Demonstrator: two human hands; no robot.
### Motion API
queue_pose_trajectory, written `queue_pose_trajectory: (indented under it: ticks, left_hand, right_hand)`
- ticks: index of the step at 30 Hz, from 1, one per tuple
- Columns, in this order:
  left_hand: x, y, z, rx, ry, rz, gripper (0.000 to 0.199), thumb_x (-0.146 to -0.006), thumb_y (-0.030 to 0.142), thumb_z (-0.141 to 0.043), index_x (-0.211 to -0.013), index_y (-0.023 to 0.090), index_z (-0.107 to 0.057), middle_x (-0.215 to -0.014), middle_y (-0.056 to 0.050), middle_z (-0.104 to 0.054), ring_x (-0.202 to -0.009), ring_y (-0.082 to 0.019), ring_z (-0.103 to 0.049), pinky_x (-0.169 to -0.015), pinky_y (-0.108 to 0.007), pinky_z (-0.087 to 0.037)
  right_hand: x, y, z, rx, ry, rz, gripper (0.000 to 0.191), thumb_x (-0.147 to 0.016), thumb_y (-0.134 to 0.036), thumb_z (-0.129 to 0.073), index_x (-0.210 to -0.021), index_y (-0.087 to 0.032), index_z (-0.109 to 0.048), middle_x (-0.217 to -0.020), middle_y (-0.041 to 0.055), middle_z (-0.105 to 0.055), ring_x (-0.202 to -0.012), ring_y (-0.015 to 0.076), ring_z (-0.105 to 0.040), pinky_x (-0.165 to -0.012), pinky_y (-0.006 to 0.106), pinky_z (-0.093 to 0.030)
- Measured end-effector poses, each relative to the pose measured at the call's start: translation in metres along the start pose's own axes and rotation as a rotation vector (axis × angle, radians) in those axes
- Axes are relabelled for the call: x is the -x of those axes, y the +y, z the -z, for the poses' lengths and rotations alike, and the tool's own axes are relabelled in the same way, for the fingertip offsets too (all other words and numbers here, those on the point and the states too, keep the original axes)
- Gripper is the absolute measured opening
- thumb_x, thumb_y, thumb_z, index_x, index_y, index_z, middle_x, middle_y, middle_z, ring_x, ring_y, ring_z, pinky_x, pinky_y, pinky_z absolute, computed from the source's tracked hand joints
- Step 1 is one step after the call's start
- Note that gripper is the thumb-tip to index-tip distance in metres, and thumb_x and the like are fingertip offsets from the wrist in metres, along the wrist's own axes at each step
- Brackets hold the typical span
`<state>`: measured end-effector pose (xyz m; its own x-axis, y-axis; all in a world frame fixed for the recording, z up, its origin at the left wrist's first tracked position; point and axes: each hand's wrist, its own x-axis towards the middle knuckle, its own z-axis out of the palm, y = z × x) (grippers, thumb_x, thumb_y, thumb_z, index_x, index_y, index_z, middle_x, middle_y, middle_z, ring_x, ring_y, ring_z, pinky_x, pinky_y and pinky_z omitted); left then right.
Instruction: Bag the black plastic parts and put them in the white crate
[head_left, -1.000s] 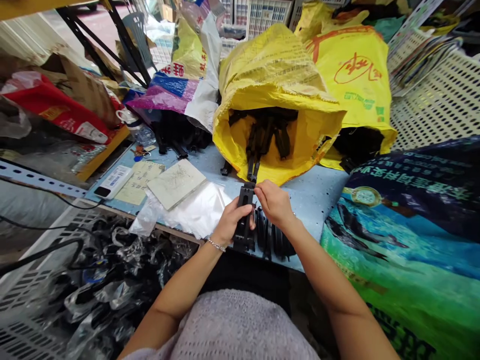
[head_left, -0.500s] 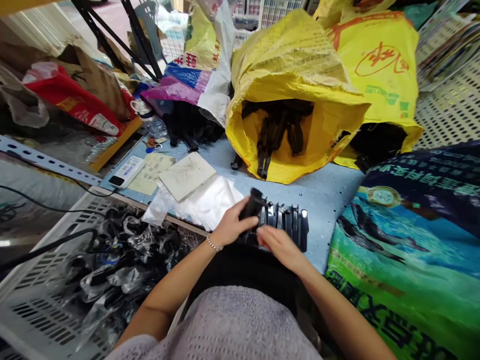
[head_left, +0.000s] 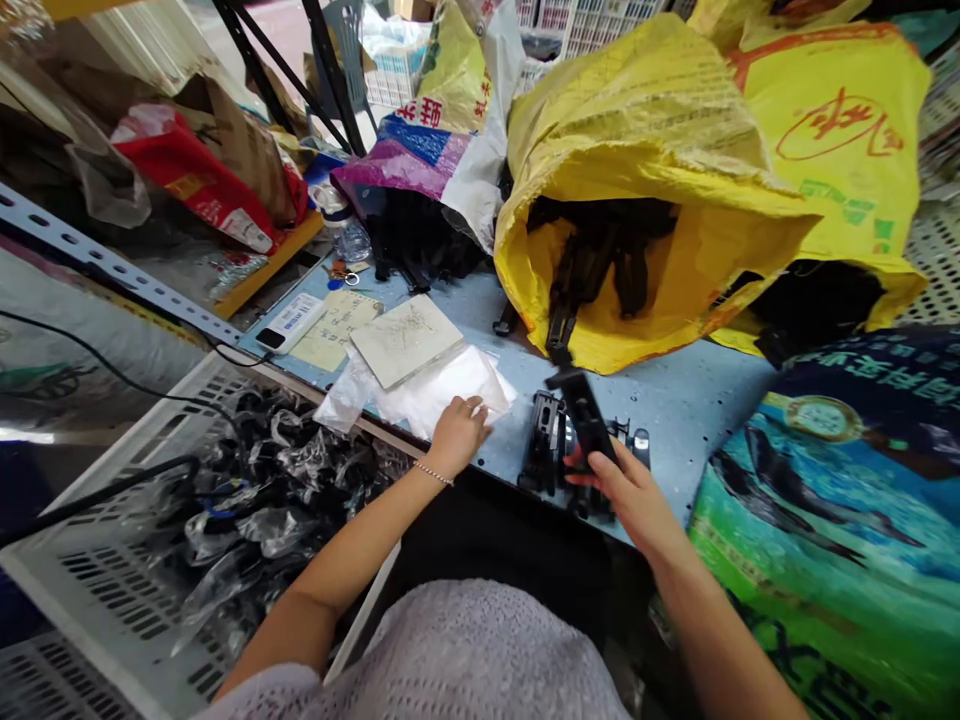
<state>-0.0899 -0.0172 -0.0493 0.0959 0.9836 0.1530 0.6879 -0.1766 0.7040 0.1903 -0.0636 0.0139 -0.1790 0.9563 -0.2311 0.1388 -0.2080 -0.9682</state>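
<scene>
Black oblong plastic-looking part (head_left: 588, 412) — pinched in the right hand (head_left: 636, 490), tilted over a row of similar black parts (head_left: 541, 440) on speckled blue tabletop (head_left: 686, 400), left hand (head_left: 456, 440) bent-fingered at thin translucent plastic bags (head_left: 409, 405) — whether pinching, cannot tell, open yellow woven sack (head_left: 652, 110) beyond.

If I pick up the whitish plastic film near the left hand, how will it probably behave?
Probably floppy: the whitish plastic film looks thin and creased. Likely slippery, given its shiny surface. The flat pad on it may slide along.
</scene>
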Motion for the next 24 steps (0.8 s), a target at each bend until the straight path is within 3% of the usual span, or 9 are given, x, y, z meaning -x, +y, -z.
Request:
queue_pose_trajectory:
  ticks: [3, 8, 10, 13, 16, 18, 21, 24]
  left_hand:
    - [-0.006, -0.013, -0.009, 0.056, -0.02, 0.055, 0.011, -0.08, 0.021, -0.066, -0.071, 0.015, -0.067, -0.086, -0.008, -0.064, -0.083, -0.02, -0.057, -0.079, -0.035, -0.048]
    - [-0.016, -0.031, 0.013, 0.391, -0.197, 0.248, 0.021, -0.078, 0.035, -0.066, -0.073, 0.015, -0.067, -0.062, 0.001, -0.057, -0.058, -0.012, -0.051, -0.057, -0.023, -0.04]
    - [-0.018, -0.033, 0.022, 0.422, -0.195, 0.253, 0.015, -0.08, 0.029, -0.062, -0.08, 0.015, -0.067, -0.064, 0.001, -0.059, -0.059, -0.013, -0.052, -0.058, -0.023, -0.042]
    - [-0.019, -0.028, 0.036, 0.244, -0.105, 0.094, 0.009, -0.081, 0.013, -0.057, -0.081, 0.016, -0.065, -0.081, -0.005, -0.066, -0.077, -0.017, -0.06, -0.075, -0.03, -0.048]
    - [-0.023, -0.023, 0.047, -0.09, -0.072, -0.116, 0.023, -0.083, 0.004, -0.048, -0.086, 0.014, -0.068, -0.101, -0.013, -0.067, -0.1, -0.024, -0.06, -0.096, -0.042, -0.045]
    - [-0.028, -0.022, 0.053, -0.186, -0.068, -0.169, 0.034, -0.082, 0.0, -0.044, -0.104, 0.013, -0.068, -0.116, -0.016, -0.064, -0.11, -0.026, -0.059, -0.102, -0.044, -0.044]
    - [-0.036, -0.028, 0.058, -0.129, -0.083, -0.181, 0.053, -0.077, -0.004, -0.044, -0.125, 0.012, -0.059, -0.131, -0.015, -0.056, -0.12, -0.025, -0.056, -0.105, -0.04, -0.045]
    - [-0.035, -0.034, 0.061, -0.026, -0.117, -0.131, 0.06, -0.076, -0.001, -0.048, -0.133, 0.015, -0.054, -0.137, -0.014, -0.052, -0.124, -0.024, -0.054, -0.105, -0.038, -0.047]
  right_hand:
    - [0.0, 0.002, -0.03, -0.418, 0.034, -0.066, 0.03, -0.089, -0.045, -0.059, -0.112, -0.026, -0.063, -0.111, 0.0064, -0.067, -0.105, 0.0285, -0.067, -0.091, 0.05, -0.055]
    - [-0.034, -0.002, -0.102, -0.777, -0.021, -0.106, 0.033, -0.083, -0.047, -0.066, -0.107, -0.023, -0.066, -0.098, 0.0044, -0.07, -0.11, 0.0273, -0.066, -0.1, 0.049, -0.05]
    - [-0.056, 0.006, -0.128, -0.834, 0.006, -0.118, 0.035, -0.08, -0.048, -0.068, -0.103, -0.021, -0.066, -0.094, 0.0043, -0.071, -0.106, 0.0256, -0.067, -0.096, 0.045, -0.052]
    - [-0.082, 0.024, -0.155, -0.785, 0.132, -0.136, 0.036, -0.075, -0.048, -0.073, -0.096, -0.021, -0.063, -0.092, 0.0032, -0.071, -0.097, 0.0213, -0.068, -0.087, 0.037, -0.055]
    - [-0.086, 0.036, -0.16, -0.639, 0.18, -0.114, 0.036, -0.078, -0.049, -0.069, -0.1, -0.021, -0.062, -0.101, 0.0034, -0.071, -0.098, 0.0176, -0.066, -0.084, 0.031, -0.053]
    - [-0.076, 0.037, -0.153, -0.516, 0.147, -0.072, 0.036, -0.083, -0.049, -0.063, -0.106, -0.021, -0.061, -0.107, 0.0051, -0.069, -0.1, 0.0183, -0.064, -0.083, 0.03, -0.053]
    - [-0.05, 0.036, -0.137, -0.353, 0.01, -0.023, 0.038, -0.085, -0.049, -0.062, -0.11, -0.021, -0.059, -0.098, 0.0048, -0.068, -0.086, 0.0192, -0.066, -0.072, 0.03, -0.054]
    - [-0.029, 0.038, -0.127, -0.18, -0.125, -0.081, 0.042, -0.084, -0.05, -0.064, -0.113, -0.02, -0.058, -0.078, -0.0001, -0.063, -0.061, 0.0146, -0.061, -0.055, 0.027, -0.05]
